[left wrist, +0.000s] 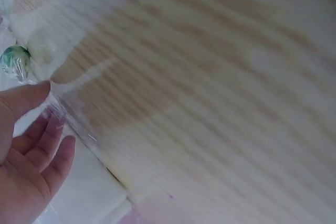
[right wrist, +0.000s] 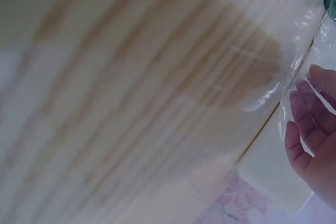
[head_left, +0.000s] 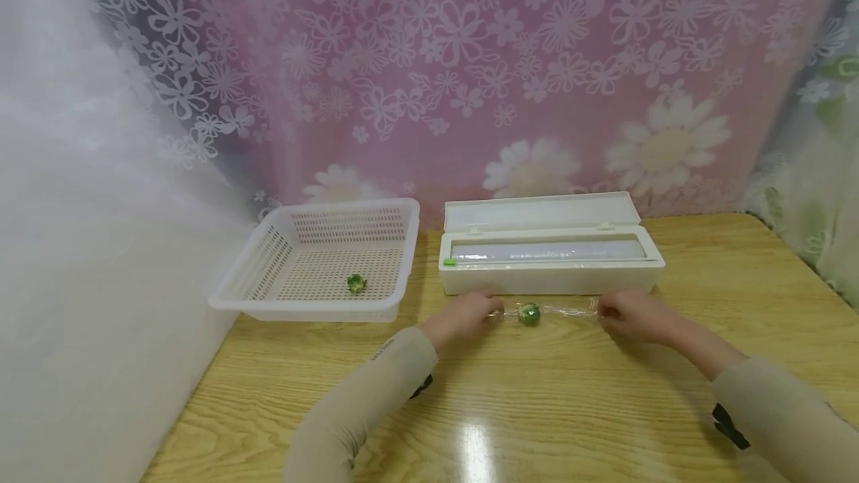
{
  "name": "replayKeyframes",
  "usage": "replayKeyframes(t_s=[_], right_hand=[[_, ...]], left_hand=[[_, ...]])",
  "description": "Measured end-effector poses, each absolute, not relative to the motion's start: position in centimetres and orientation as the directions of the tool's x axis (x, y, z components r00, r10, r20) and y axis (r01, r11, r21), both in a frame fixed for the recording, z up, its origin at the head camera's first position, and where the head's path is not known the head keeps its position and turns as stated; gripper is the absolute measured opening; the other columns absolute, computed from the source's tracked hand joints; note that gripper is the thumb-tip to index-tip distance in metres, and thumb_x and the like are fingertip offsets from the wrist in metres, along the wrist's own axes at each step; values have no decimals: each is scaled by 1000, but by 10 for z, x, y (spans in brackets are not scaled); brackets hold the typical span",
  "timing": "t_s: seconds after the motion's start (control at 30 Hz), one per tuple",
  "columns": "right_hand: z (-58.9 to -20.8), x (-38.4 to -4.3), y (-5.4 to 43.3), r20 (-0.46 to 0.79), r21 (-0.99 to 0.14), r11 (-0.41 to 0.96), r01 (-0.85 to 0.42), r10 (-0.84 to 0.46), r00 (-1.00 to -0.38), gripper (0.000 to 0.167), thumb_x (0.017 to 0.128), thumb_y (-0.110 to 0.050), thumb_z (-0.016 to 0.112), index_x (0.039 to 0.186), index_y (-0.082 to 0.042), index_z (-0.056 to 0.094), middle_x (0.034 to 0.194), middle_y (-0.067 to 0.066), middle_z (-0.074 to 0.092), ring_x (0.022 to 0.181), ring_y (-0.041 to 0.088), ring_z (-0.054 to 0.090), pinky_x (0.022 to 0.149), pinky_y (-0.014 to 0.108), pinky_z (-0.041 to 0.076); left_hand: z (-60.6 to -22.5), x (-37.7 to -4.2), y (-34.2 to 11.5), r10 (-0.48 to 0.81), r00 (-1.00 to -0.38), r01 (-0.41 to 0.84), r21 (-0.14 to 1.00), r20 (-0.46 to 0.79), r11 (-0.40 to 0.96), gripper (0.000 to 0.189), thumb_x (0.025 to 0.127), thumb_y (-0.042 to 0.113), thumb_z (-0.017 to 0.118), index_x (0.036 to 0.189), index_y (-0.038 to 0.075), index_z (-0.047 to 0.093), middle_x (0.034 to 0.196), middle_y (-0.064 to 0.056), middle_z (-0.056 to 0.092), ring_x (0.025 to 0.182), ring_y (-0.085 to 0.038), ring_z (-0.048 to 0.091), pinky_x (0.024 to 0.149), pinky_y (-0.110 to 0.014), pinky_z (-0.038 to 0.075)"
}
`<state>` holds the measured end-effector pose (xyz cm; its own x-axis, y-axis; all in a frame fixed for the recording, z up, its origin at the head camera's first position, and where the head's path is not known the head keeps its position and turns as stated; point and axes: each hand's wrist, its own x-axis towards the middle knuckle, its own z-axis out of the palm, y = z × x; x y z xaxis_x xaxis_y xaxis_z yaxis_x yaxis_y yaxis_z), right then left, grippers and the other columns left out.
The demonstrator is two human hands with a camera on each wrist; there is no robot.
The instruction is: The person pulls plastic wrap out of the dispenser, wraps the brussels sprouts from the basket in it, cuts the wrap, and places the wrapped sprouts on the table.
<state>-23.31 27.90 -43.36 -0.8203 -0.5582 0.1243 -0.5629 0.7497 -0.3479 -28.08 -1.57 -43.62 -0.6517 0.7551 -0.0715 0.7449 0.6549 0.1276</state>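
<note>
A green Brussels sprout (head_left: 529, 314) sits wrapped in clear cling film (head_left: 569, 311), whose twisted ends stretch out to both sides. At its left, my left hand (head_left: 467, 316) pinches one end of the film between thumb and fingers. My right hand (head_left: 634, 314) grips the other end to the right. In the left wrist view the sprout (left wrist: 16, 61) shows just beyond the thumb, with shiny film around it. The right wrist view has the crinkled film (right wrist: 286, 90) running from the fingertips toward the sprout at the frame's edge.
Behind the hands stands a white cling film box (head_left: 550, 279), lid (head_left: 543, 213) raised, with a film roll (head_left: 546, 251) inside and a green tab (head_left: 450, 262) at its left. To the left, a white plastic basket (head_left: 309, 309) holds another sprout (head_left: 356, 283). All rest on a wooden table (head_left: 537, 408).
</note>
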Motion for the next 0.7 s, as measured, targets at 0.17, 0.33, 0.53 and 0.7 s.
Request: replayKeyframes(t_s=[0.17, 0.33, 0.53, 0.7], right_hand=[[-434, -233, 285, 117, -403, 742, -536, -539, -834, 13, 80, -3, 60, 71, -12, 58, 65, -11, 51, 60, 2, 44, 52, 25, 41], [-435, -235, 287, 110, -430, 727, -535, -546, -831, 13, 83, -3, 58, 72, -10, 58, 65, -10, 49, 58, 2, 39, 50, 24, 36], [-436, -237, 286, 113, -392, 763, -514, -514, -850, 13, 82, -3, 59, 71, -9, 57, 64, -9, 49, 57, 3, 41, 51, 26, 38], [-437, -238, 285, 107, -373, 788, -489, -487, -867, 14, 80, -4, 61, 69, -10, 55, 61, -8, 48, 55, 5, 39, 49, 25, 36]], left_hand=[[-437, -283, -25, 735, -677, 727, 126, -37, 675, 4, 85, 14, 60, 83, 14, 63, 80, 5, 59, 73, -8, 53, 66, -18, 43], [-435, -283, -31, 696, -715, 679, 178, -58, 712, 6, 84, 12, 60, 85, 15, 66, 82, 5, 62, 75, -7, 54, 66, -17, 44], [-436, -284, -34, 651, -756, 630, 188, -74, 753, 12, 84, 7, 59, 86, 15, 67, 85, 6, 62, 78, -7, 54, 70, -19, 44], [-437, -286, -37, 636, -768, 615, 188, -80, 766, 12, 83, 6, 59, 77, 15, 64, 76, 7, 58, 67, -7, 47, 59, -19, 41]])
